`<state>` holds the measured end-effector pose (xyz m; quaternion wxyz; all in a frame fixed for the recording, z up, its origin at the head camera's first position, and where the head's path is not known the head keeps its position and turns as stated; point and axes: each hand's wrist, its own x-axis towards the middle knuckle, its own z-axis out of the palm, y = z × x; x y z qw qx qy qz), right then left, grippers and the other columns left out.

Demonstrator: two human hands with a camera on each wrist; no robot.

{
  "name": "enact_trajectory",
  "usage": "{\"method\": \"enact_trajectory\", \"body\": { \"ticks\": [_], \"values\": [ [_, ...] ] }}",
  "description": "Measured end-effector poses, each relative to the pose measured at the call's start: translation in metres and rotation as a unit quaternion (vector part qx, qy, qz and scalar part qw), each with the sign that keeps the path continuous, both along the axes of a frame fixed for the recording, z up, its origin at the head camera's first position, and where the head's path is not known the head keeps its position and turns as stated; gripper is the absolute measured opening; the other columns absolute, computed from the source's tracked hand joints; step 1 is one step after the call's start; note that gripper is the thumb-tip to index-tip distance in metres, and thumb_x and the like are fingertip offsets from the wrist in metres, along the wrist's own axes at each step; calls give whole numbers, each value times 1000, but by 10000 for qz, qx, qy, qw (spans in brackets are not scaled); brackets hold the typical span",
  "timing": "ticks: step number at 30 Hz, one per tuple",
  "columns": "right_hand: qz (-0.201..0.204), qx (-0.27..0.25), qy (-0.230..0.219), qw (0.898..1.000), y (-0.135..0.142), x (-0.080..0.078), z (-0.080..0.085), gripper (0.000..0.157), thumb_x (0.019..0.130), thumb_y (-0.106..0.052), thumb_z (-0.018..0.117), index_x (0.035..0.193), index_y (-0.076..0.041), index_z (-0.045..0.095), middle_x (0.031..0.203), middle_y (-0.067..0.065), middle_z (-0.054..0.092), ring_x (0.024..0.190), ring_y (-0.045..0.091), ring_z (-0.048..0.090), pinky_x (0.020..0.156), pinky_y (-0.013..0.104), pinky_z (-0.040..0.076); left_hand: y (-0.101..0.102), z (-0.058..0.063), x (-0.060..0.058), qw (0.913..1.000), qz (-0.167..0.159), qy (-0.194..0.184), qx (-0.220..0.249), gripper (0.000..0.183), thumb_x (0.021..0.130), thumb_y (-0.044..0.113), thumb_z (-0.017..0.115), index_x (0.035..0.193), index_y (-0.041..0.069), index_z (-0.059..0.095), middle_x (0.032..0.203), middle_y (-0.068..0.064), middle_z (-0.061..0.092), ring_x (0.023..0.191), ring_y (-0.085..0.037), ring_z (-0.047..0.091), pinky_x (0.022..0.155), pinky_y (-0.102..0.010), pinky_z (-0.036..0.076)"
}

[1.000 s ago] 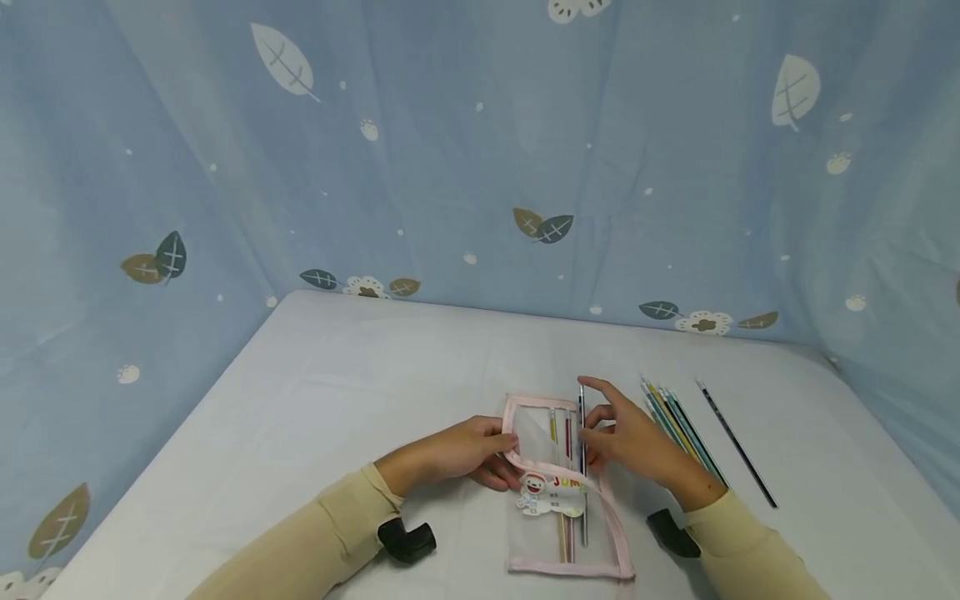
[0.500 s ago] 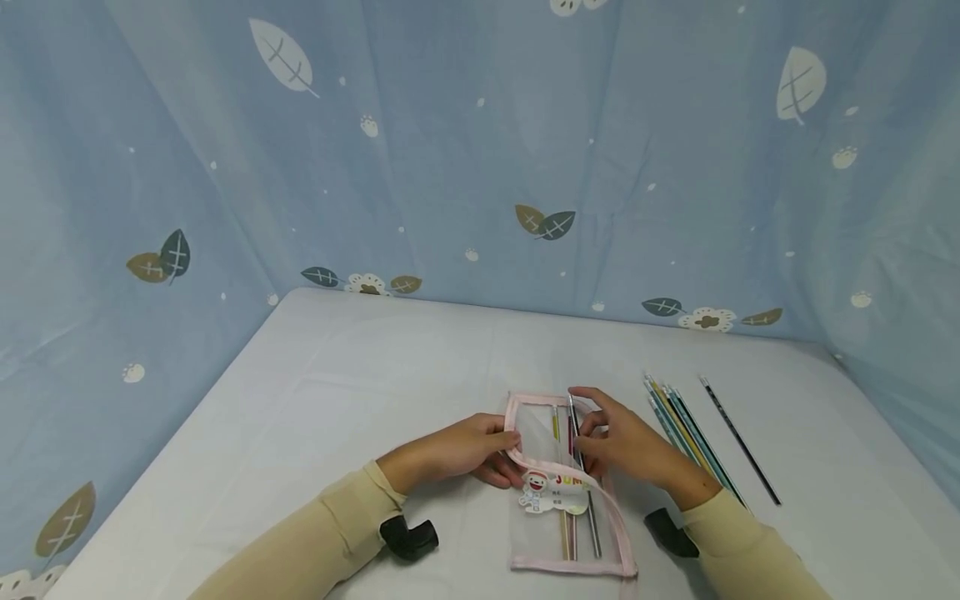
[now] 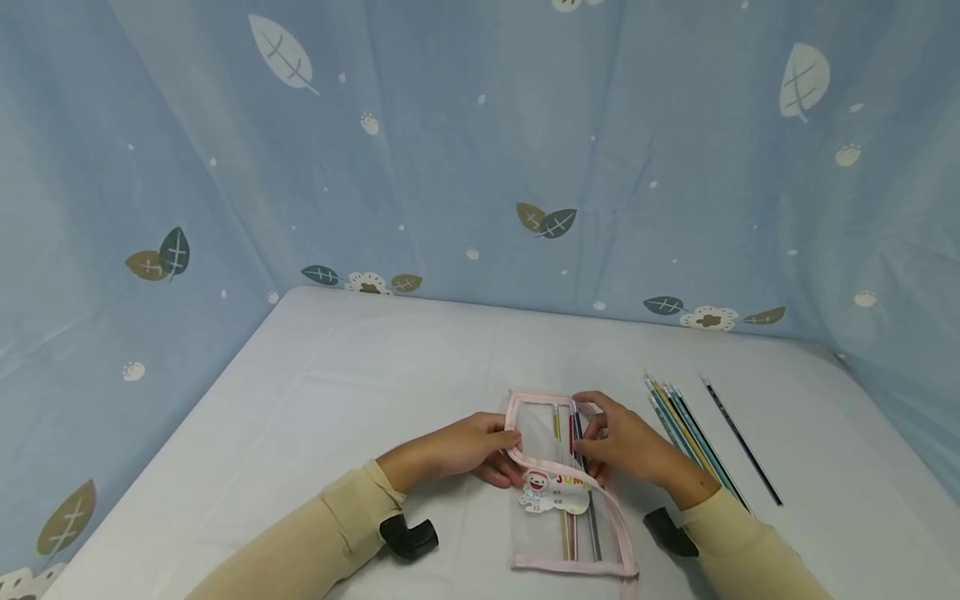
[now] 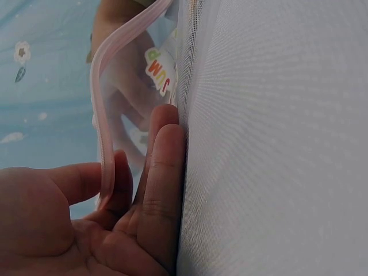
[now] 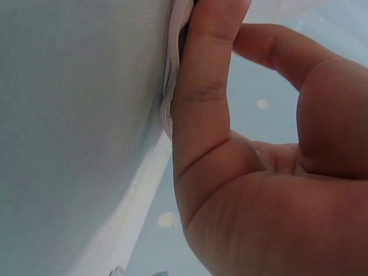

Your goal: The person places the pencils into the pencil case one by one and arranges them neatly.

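Note:
A see-through pencil pouch (image 3: 536,542) with pink edging and a cartoon "JUMP" label lies on the table in the head view. My left hand (image 3: 467,448) pinches its pink edge between thumb and fingers, as the left wrist view also shows. Inside the pouch are a yellow pencil (image 3: 565,533) and a red pencil (image 3: 572,425). A dark pencil (image 3: 595,533) lies at a slant beside them. My right hand (image 3: 628,442) holds this dark pencil near its upper part, index finger at the top end. In the right wrist view the fingertips and pencil are cut off or hidden.
Right of the right forearm lies a bundle of several green, yellow and dark pencils (image 3: 686,442). Farther right is a single black pencil (image 3: 742,442). The white table (image 3: 375,358) ends at a blue patterned curtain (image 3: 450,150).
The dark pencil has tilted, its top going left, and slid lower into the pouch along with my right hand's fingers. My left hand keeps its place on the pouch edge.

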<state>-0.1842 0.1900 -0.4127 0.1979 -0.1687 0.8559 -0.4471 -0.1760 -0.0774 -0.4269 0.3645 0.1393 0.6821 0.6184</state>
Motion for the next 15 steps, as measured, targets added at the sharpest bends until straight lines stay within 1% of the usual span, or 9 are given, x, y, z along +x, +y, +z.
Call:
{"method": "enact_trajectory", "body": {
  "ticks": [8, 15],
  "values": [
    [47, 50, 55, 10000, -1, -1, 2, 73, 93, -11, 70, 152, 2, 28, 79, 10, 63, 58, 24, 64, 49, 35, 57, 0, 1, -1, 10000, -17, 45, -5, 31, 109, 22, 43, 121, -2, 57, 106, -16, 73, 89, -19, 73, 75, -27, 63],
    [138, -53, -208, 9997, -1, -2, -1, 76, 93, -12, 70, 154, 3, 26, 81, 11, 62, 60, 22, 64, 51, 36, 59, 0, 2, 0, 10000, -15, 31, -28, 30, 109, 21, 42, 122, -2, 57, 105, -17, 73, 89, -20, 73, 75, -28, 63]
  ]
}}
